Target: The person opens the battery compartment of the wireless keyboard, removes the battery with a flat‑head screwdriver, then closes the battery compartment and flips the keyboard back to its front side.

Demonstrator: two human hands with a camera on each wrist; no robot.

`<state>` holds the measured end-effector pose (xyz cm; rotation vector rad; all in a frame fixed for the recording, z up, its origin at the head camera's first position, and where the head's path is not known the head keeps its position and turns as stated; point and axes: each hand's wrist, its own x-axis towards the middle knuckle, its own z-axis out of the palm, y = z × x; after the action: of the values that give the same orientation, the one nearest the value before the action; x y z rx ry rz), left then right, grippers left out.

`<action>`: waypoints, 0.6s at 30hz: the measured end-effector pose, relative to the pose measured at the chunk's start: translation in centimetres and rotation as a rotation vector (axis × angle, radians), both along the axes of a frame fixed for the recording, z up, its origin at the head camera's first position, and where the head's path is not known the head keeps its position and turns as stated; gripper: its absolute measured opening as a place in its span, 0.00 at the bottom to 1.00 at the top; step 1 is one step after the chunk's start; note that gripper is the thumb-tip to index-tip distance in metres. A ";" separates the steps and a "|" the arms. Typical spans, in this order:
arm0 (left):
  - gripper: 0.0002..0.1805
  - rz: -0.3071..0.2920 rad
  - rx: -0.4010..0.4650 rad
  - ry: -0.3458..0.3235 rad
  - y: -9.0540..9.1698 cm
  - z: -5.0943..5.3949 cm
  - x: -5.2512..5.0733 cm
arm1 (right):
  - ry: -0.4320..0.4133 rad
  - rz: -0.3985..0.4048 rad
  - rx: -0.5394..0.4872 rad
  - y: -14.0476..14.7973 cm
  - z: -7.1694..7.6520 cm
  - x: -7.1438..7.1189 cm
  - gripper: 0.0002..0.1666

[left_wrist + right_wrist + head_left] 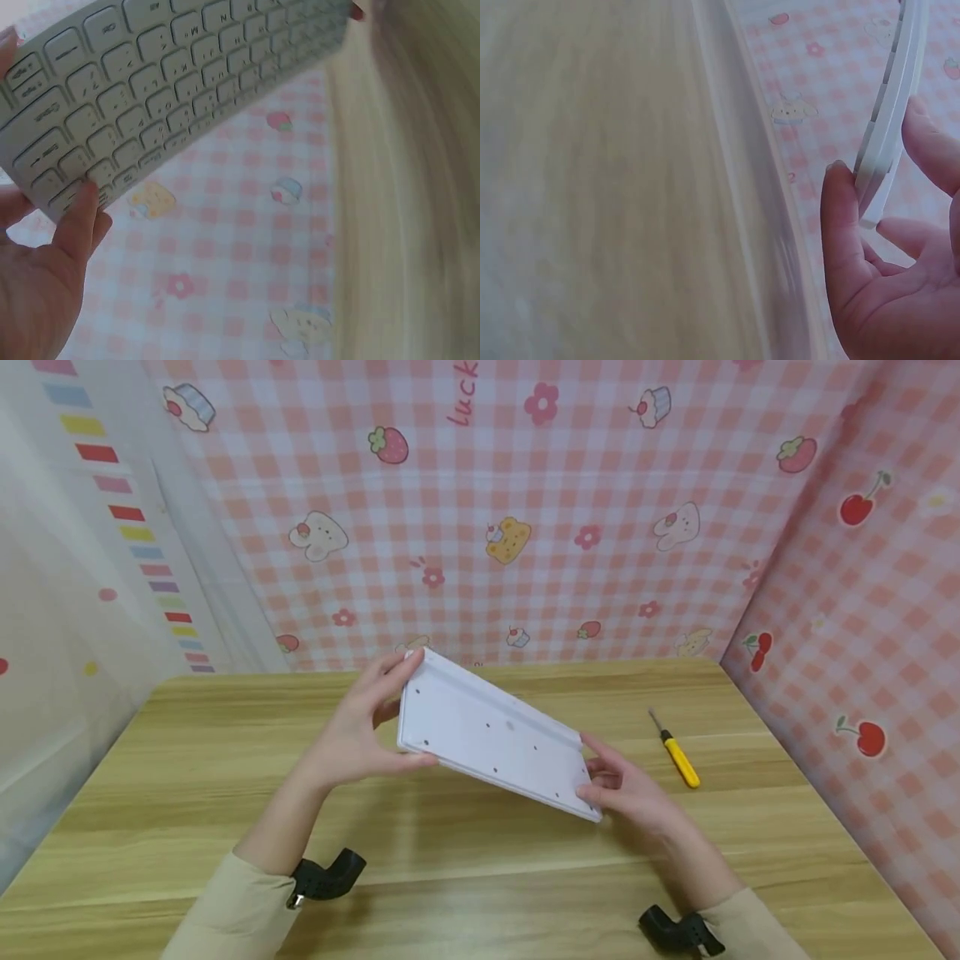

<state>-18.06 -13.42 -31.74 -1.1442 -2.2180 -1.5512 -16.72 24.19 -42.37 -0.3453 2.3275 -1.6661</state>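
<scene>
A white keyboard [495, 735] is held above the table, its underside with small screw holes facing the head camera and its right end lower. My left hand [360, 727] grips the left end, thumb at the lower edge and fingers at the top. At the right end, my right hand [637, 793] holds it between thumb and fingers. The keys of the keyboard [172, 90] show in the left wrist view, with fingers of my left hand [45, 277] on them. In the right wrist view the keyboard [889, 112] appears edge-on in my right hand [900, 277].
A screwdriver [681, 762] with a yellow handle lies on the wooden table [465, 893], right of the keyboard. Pink checked cloth [480, 485] hangs behind the table and more cloth hangs at both sides. Black wrist devices sit at both sleeves.
</scene>
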 end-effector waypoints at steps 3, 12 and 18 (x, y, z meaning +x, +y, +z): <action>0.60 0.027 -0.059 -0.044 -0.8 -0.7 0.3 | 0.002 -0.031 0.073 0.3 0.2 -0.1 0.51; 0.62 0.067 -0.180 -0.122 -2.8 -3.5 1.1 | 0.013 -0.061 0.128 0.4 0.7 -0.3 0.51; 0.63 0.123 -0.253 -0.184 -3.6 -6.5 2.3 | 0.044 -0.064 0.162 0.5 0.6 -0.3 0.50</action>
<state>-15.74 -16.98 -38.28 -0.9351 -2.6134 -1.4083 -17.00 24.73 -41.79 -0.2800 2.5100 -1.4987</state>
